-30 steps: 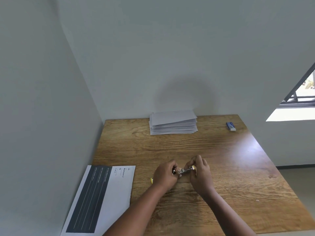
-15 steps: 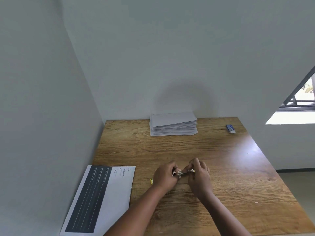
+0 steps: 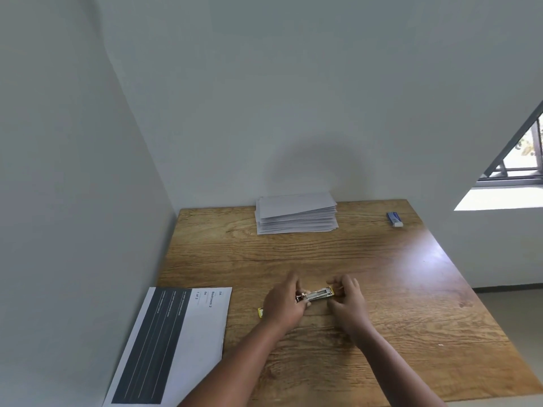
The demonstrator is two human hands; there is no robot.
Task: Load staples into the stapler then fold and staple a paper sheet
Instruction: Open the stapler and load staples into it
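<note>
1. A printed sheet [image 3: 173, 342] with a dark panel is seen at the worktop's [image 3: 411, 304] near left corner, unmoved since the earlier frames.
2. The stapler [image 3: 316, 295] is held just above the worktop centre; more of its metal channel is exposed than half a second ago.
3. Its left end is gripped by the left hand [image 3: 282, 304], fingers curled round it.
4. Its yellow right end is pinched by the right hand [image 3: 348, 301], which has drawn further right.
5. A small yellow object [image 3: 260, 312] is partly hidden beside the left hand.
6. A paper stack [image 3: 296, 212] and a blue eraser [image 3: 394, 219] lie at the far edge, unchanged.
</note>
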